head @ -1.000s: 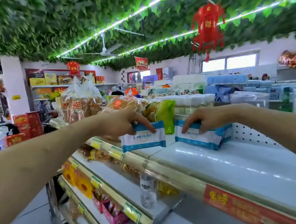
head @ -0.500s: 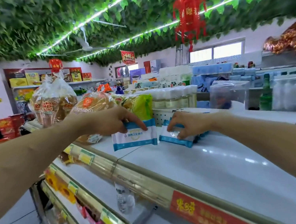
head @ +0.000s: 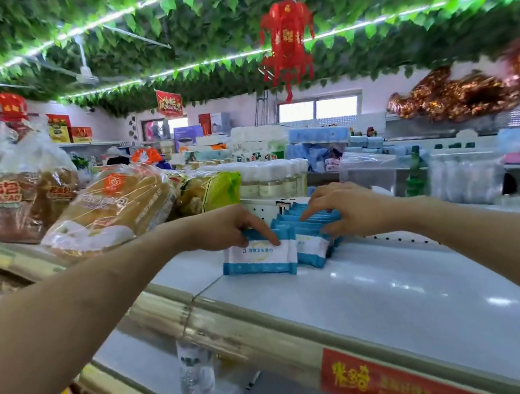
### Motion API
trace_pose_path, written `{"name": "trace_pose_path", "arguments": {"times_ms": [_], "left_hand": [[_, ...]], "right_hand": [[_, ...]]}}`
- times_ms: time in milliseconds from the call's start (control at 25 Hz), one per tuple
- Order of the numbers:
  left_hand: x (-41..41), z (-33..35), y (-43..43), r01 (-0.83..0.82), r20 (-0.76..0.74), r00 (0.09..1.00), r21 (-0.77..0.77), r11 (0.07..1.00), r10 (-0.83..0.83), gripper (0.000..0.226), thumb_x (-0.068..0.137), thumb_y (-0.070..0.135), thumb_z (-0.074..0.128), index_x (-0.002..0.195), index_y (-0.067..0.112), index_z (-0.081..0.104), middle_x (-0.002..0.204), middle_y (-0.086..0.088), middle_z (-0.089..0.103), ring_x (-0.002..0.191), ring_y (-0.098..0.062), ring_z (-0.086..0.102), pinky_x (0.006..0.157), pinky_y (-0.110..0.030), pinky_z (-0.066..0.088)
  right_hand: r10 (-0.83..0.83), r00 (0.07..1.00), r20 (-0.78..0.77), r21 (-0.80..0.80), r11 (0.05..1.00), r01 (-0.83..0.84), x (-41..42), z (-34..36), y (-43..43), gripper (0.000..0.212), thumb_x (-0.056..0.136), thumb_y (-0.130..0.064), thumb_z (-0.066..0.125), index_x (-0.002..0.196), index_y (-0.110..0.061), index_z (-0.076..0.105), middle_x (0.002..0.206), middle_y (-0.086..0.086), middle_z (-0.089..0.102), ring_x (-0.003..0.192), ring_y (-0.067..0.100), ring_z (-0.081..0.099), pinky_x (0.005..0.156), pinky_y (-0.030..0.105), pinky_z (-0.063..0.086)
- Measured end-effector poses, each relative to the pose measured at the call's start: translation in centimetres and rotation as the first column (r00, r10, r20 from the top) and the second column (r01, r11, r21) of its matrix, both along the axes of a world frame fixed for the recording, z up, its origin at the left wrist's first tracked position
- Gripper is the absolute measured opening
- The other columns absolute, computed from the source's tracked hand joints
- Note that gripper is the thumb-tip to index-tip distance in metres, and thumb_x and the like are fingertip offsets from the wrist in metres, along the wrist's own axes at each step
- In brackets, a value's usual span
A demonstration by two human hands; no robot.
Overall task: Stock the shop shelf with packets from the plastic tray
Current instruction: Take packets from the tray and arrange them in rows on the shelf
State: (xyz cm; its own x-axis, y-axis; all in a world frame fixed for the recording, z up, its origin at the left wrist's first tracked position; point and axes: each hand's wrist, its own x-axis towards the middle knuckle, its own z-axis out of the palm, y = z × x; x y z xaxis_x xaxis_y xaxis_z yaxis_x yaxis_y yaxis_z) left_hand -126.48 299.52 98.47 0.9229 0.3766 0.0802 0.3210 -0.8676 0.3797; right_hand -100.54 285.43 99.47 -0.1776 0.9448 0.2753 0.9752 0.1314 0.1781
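Note:
A white-and-blue packet (head: 260, 258) stands upright on the white top shelf (head: 383, 286). My left hand (head: 226, 227) pinches its top edge. Right behind it stands a row of several matching packets (head: 311, 234), pressed close together. My right hand (head: 341, 208) rests on top of that row, its fingers curled over the packets' upper edges. The plastic tray is not in view.
Bagged bread loaves (head: 111, 205) lie on the shelf to the left, with a green bag (head: 214, 192) and white-capped bottles (head: 272, 178) behind the packets. A gold price rail (head: 225, 333) edges the shelf front. A clear bottle (head: 195, 371) stands on the lower shelf. Bare shelf stretches to the right.
My left hand has brought its packet down onto the shelf against the front of the row. My right hand has pushed the row further back and upright.

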Motion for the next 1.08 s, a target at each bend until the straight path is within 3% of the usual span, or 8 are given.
{"name": "trace_pose_path", "arguments": {"times_ms": [160, 240, 480, 720, 880, 1080], "left_hand": [[2.4, -1.0, 1.5, 0.110, 0.079, 0.991, -0.052, 0.993, -0.105, 0.062, 0.093, -0.016, 0.052, 0.117, 0.035, 0.077, 0.137, 0.020, 0.060, 0.126, -0.003, 0.053, 0.089, -0.004, 0.045], [3.7, -1.3, 2.1, 0.155, 0.140, 0.980, -0.078, 0.985, -0.143, 0.060, 0.093, -0.016, 0.052, 0.114, 0.034, 0.078, 0.136, 0.016, 0.062, 0.124, -0.003, 0.056, 0.084, -0.002, 0.047], [7.0, -2.9, 3.5, 0.255, 0.249, 0.940, -0.062, 0.965, -0.232, 0.055, 0.090, -0.017, 0.055, 0.109, 0.027, 0.081, 0.130, 0.014, 0.067, 0.122, 0.000, 0.058, 0.090, -0.009, 0.051], [6.5, -4.3, 5.0, 0.244, 0.311, 0.924, -0.030, 0.969, -0.222, 0.047, 0.094, -0.010, 0.062, 0.105, 0.031, 0.082, 0.136, 0.014, 0.054, 0.127, -0.005, 0.050, 0.097, -0.015, 0.051], [4.6, -4.2, 4.9, 0.167, 0.313, 0.940, -0.062, 0.984, -0.139, 0.052, 0.095, -0.013, 0.057, 0.109, 0.031, 0.081, 0.143, 0.012, 0.053, 0.135, -0.010, 0.046, 0.108, -0.029, 0.050], [-1.1, -3.9, 3.9, -0.018, 0.256, 0.966, -0.047, 0.999, 0.029, 0.048, 0.096, -0.006, 0.060, 0.113, 0.034, 0.079, 0.137, 0.017, 0.058, 0.132, -0.005, 0.050, 0.113, -0.032, 0.046]], "right_hand": [[-0.096, 0.995, 0.029, 0.047, 0.994, 0.094, 0.3, 0.8, -2.9, 0.036, 0.095, -0.032, 0.068, 0.129, -0.042, 0.063, 0.120, -0.018, 0.056, 0.105, 0.005, 0.049, 0.096, 0.033, 0.044], [-0.129, 0.991, 0.021, 0.074, 0.989, 0.127, 0.3, 0.8, -4.2, 0.032, 0.096, -0.029, 0.066, 0.126, -0.039, 0.066, 0.112, -0.020, 0.057, 0.097, 0.003, 0.048, 0.091, 0.032, 0.046], [-0.193, 0.981, -0.008, 0.076, 0.978, 0.193, -0.3, 0.2, -7.1, 0.029, 0.097, -0.026, 0.065, 0.122, -0.040, 0.068, 0.108, -0.020, 0.060, 0.096, 0.004, 0.051, 0.091, 0.036, 0.047], [-0.189, 0.982, -0.026, 0.050, 0.980, 0.190, -0.8, -0.2, -7.3, 0.028, 0.098, -0.025, 0.063, 0.119, -0.042, 0.068, 0.107, -0.018, 0.062, 0.095, 0.005, 0.053, 0.090, 0.035, 0.049], [-0.152, 0.988, -0.002, 0.035, 0.988, 0.152, -1.4, -0.2, -4.8, 0.028, 0.098, -0.029, 0.061, 0.123, -0.040, 0.067, 0.114, -0.018, 0.062, 0.098, 0.003, 0.051, 0.094, 0.036, 0.049], [0.007, 1.000, 0.003, 0.031, 1.000, -0.007, -3.6, 1.0, -0.9, 0.028, 0.097, -0.031, 0.062, 0.124, -0.039, 0.067, 0.109, -0.020, 0.061, 0.097, 0.001, 0.053, 0.094, 0.034, 0.049]]}}
